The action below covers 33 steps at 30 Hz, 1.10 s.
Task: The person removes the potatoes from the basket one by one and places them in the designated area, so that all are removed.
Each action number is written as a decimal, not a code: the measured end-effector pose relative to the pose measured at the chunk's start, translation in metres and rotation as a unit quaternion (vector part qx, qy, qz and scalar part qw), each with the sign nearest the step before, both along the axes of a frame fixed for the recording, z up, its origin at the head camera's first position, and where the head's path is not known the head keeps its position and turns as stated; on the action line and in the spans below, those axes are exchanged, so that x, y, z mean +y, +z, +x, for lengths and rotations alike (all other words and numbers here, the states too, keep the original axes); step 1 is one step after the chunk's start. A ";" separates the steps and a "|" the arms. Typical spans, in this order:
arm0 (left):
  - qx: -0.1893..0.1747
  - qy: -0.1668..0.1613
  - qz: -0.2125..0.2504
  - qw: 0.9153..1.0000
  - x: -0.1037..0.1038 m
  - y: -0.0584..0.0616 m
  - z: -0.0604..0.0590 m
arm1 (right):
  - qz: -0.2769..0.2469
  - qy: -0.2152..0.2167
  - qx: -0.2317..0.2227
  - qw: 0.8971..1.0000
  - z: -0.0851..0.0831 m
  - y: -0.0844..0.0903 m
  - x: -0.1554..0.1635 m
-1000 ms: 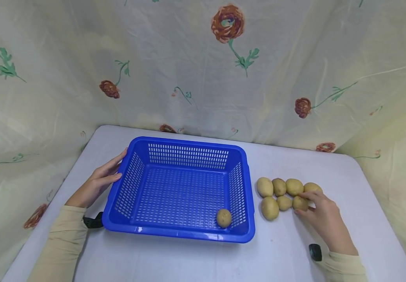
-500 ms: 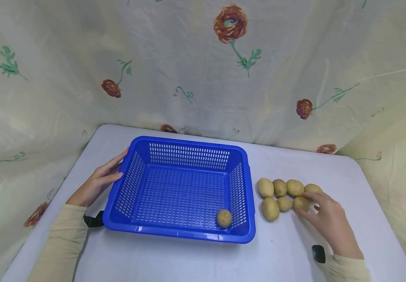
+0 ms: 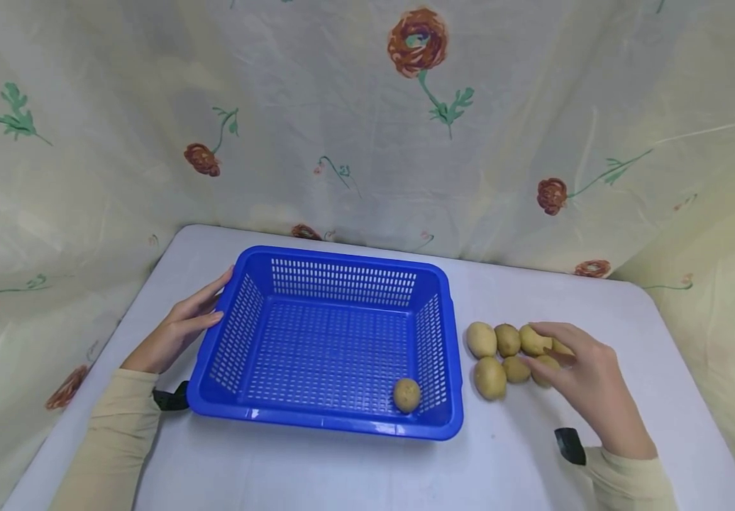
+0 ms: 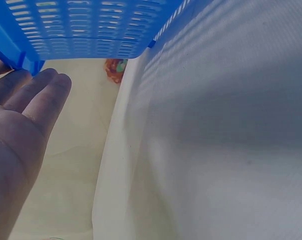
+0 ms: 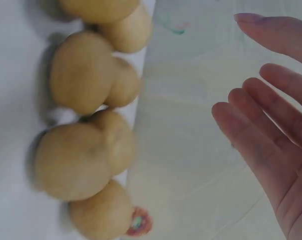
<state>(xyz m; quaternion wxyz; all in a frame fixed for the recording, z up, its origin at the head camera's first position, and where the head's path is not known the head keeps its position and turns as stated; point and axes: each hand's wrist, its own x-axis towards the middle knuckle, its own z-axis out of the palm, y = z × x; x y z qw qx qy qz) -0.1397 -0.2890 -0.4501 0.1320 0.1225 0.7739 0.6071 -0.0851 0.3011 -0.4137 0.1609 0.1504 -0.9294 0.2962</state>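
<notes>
A blue plastic basket (image 3: 325,421) with slotted walls stands on the white table, and one potato (image 3: 406,395) sits in its near right corner. My left hand (image 3: 179,328) rests against the basket's left side, thumb and fingertips at the rim. In the left wrist view the fingers (image 4: 49,97) lie straight, tips just under the basket's rim. To the right of the basket, several potatoes (image 3: 490,377) lie grouped in two rows. Over the right end of these rows my right hand (image 3: 587,369) hovers, fingers spread apart, nothing between them; it partly hides the rightmost potatoes.
The white table (image 3: 316,472) has rounded far corners. A pale flowered curtain (image 3: 342,106) hangs behind it and along both sides. Dark wrist straps (image 3: 570,446) show at both sleeves.
My right hand, earlier with its fingertips around a near-row potato at the right, has come away and risen, its fingers wider apart. The left hand and the basket stay put.
</notes>
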 end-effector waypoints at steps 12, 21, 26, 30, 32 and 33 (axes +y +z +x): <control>-0.006 0.004 -0.002 1.000 0.000 -0.001 -0.002 | 0.003 0.037 -0.029 0.999 -0.010 0.029 -0.029; -0.008 0.005 -0.001 1.000 -0.001 -0.001 -0.001 | 0.028 0.074 -0.044 0.996 -0.018 0.044 -0.047; -0.006 0.003 -0.001 1.000 -0.001 -0.002 -0.001 | 0.024 0.094 -0.066 0.993 -0.021 0.050 -0.057; -0.004 0.001 -0.001 1.000 -0.002 -0.002 -0.001 | 0.024 0.110 -0.078 0.991 -0.023 0.056 -0.064; -0.002 0.000 -0.001 1.000 -0.002 -0.002 -0.001 | 0.025 0.117 -0.087 0.989 -0.024 0.058 -0.068; -0.002 0.000 -0.001 1.000 -0.001 -0.002 -0.001 | 0.027 0.120 -0.092 0.988 -0.025 0.060 -0.070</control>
